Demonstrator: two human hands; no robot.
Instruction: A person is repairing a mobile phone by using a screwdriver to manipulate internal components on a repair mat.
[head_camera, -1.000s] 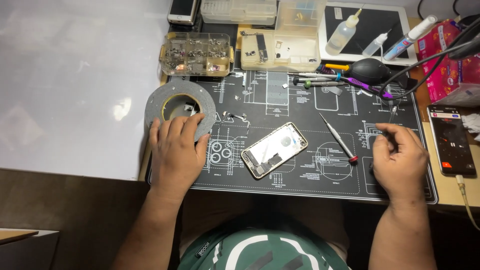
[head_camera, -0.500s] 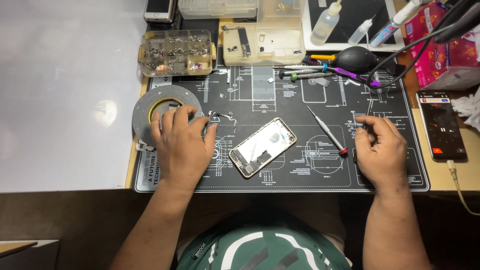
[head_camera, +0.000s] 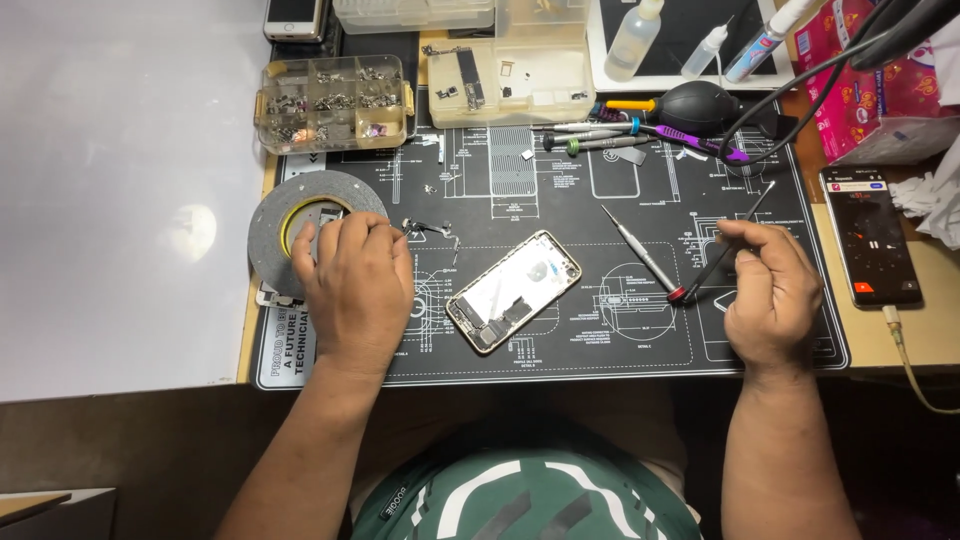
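- On the dark work mat (head_camera: 600, 340), your left hand (head_camera: 350, 285) lies flat, fingers loose, on the tape roll (head_camera: 275, 215).
- Your right hand (head_camera: 770, 290) pinches thin tweezers (head_camera: 735, 240) (light, springy).
- Between your hands sits the opened phone (head_camera: 513, 291): likely fragile, so grip its edges.

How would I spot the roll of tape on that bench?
Find the black work mat covering the bench. At its left edge, under the fingertips of the left hand, lies the tape roll, flat. It is the only grey ring with a yellow core.
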